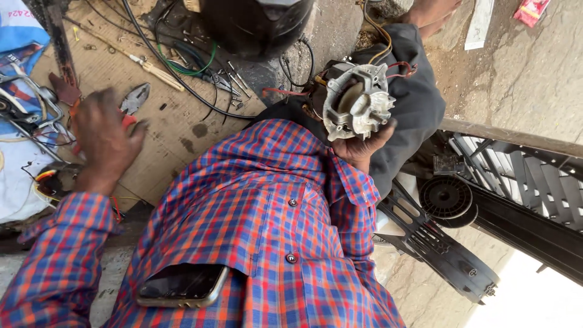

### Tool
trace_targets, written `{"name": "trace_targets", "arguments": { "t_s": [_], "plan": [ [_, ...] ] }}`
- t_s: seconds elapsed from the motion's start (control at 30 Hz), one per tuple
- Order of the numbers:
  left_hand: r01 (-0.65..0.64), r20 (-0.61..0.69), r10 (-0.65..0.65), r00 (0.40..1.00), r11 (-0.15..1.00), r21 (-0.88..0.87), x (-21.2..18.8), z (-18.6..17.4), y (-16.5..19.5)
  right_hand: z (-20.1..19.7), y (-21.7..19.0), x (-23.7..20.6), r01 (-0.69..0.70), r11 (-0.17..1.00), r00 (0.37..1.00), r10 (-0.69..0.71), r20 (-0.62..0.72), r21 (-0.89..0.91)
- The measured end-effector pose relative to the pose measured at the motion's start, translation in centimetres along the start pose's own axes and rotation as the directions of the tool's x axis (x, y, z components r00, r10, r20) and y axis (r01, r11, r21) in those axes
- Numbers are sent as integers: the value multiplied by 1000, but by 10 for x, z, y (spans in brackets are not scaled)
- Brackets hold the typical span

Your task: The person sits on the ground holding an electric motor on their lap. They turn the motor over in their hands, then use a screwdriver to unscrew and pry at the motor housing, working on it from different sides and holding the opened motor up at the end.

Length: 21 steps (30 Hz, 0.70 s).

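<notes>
A flattened cardboard sheet (pixel 176 115) covers much of the ground at the upper left, stained and littered with tools and loose wires. To the right, long black plastic fan parts (pixel 516 194) with slats and a round ribbed hub lie across the concrete floor (pixel 522 79). A dark rounded housing (pixel 255 24) sits at the top edge, with black and green cables curling out from beneath it onto the cardboard.

The person wears a checked shirt of red and blue, and a phone (pixel 182 285) rests in its chest pocket, screen outward. A dark grey cloth (pixel 419 103) is draped over the knee on the right side.

The right hand (pixel 363 146) is clenched from below around a small electric motor (pixel 355 100), a grey metal casing with a ribbed rim and a round opening at its centre; the motor is held up just above the shirt, against the dark cloth, with red and yellow wires trailing from its top. The left hand (pixel 106 136) is stretched out over the cardboard, fingers curled down onto a tool with red handles (pixel 127 120); whether it grips the tool or only rests on it cannot be told. Just beside that hand lie pliers (pixel 135 97) with grey jaws, and farther up a screwdriver (pixel 155 70) with a pale handle.
</notes>
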<state>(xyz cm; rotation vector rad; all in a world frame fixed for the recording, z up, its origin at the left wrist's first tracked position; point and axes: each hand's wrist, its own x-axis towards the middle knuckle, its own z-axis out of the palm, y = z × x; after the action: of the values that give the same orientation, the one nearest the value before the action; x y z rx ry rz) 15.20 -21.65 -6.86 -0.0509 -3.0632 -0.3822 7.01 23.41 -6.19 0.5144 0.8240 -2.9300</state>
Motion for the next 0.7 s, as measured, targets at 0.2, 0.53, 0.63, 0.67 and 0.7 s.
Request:
{"name": "trace_targets", "arguments": {
  "t_s": [0.2,0.53,0.63,0.67,0.7],
  "plan": [
    [-268,160,360,919,869,-415,87,43,98,8,25,2,-7,999,999,9,35,-34],
    [-481,404,491,772,867,-133,152,71,148,17,22,14,-86,995,996,86,-11,46],
    [-650,186,646,741,758,-42,150,65,153,21,19,16,-86,995,996,84,31,55],
    [-635,105,643,758,766,-101,145,61,154,24,18,16,-91,994,996,90,24,55],
    [-623,23,633,773,766,-159,140,56,155,25,17,15,-96,994,995,95,20,56]
  ]
}}
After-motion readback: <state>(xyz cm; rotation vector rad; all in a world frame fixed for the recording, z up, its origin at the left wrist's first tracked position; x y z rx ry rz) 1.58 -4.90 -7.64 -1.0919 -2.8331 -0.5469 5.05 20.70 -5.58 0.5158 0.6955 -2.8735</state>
